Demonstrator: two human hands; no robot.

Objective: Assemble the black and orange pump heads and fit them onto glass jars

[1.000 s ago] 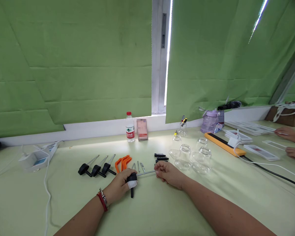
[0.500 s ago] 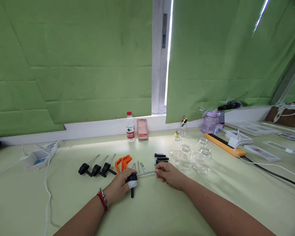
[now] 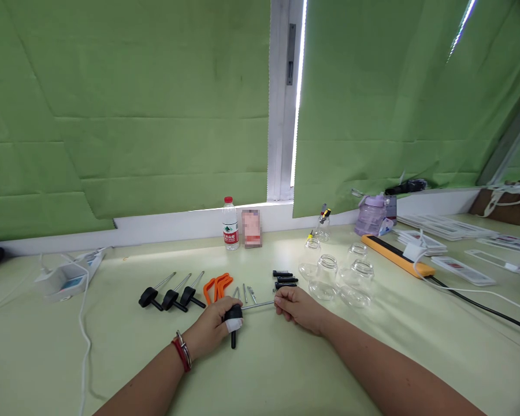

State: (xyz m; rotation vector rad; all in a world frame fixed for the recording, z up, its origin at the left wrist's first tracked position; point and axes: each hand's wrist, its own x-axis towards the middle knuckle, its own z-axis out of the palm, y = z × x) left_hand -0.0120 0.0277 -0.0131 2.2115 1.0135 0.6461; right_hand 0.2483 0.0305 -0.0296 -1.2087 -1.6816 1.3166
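Note:
My left hand, with white tape on a finger, is closed around the black round cap of a crank piece. A black handle points from the cap toward me, and a thin metal rod runs out to the right. At the rod's far end, the fingertips of my right hand are pinched together and hide its tip. Similar black crank pieces with rods lie left of my left hand. Orange bent parts and small metal pins lie just beyond it. Black parts with springs sit behind my right hand.
Clear jars stand to the right, near an orange power strip with cables. A red-capped water bottle and a purple jug are at the back. A white power strip lies at left; part of another person's hand shows at the right edge.

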